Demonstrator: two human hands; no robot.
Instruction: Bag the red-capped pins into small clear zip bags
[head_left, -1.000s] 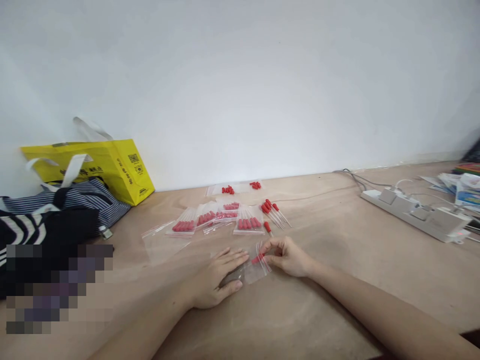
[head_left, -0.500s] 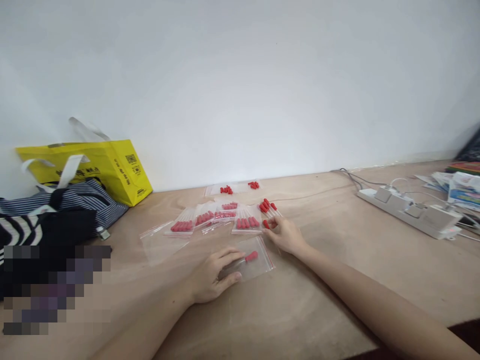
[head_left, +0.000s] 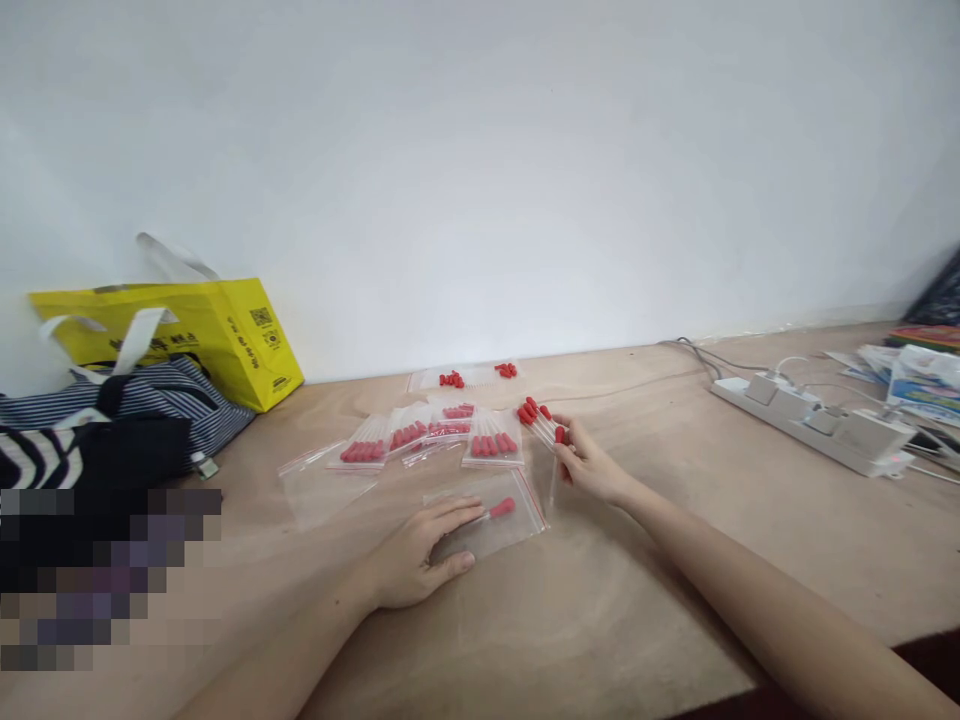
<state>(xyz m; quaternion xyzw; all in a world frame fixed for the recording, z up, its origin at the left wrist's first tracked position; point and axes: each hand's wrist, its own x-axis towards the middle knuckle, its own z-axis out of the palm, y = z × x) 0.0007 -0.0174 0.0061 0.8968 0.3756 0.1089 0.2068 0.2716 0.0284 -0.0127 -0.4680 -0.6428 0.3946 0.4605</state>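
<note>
My left hand [head_left: 420, 555] lies flat on a clear zip bag [head_left: 517, 522] that holds one red-capped dropper [head_left: 501, 508]. My right hand [head_left: 591, 467] is farther back, fingers pinched on a red-capped dropper [head_left: 559, 436] beside a loose bunch of red-capped droppers [head_left: 534, 414]. Several filled zip bags [head_left: 427, 438] with red caps lie in a row behind the hands. An empty zip bag [head_left: 319, 488] lies to the left.
A yellow shopping bag [head_left: 225, 335] and striped fabric bag [head_left: 127, 410] sit at the left by the wall. A white power strip [head_left: 817, 425] with cables and some papers [head_left: 919, 385] lie at the right. Two more bags of red caps [head_left: 476, 377] lie near the wall.
My right hand left the bag with the single dropper, reached back to the loose droppers and now pinches one. My left hand stayed on the bag.
</note>
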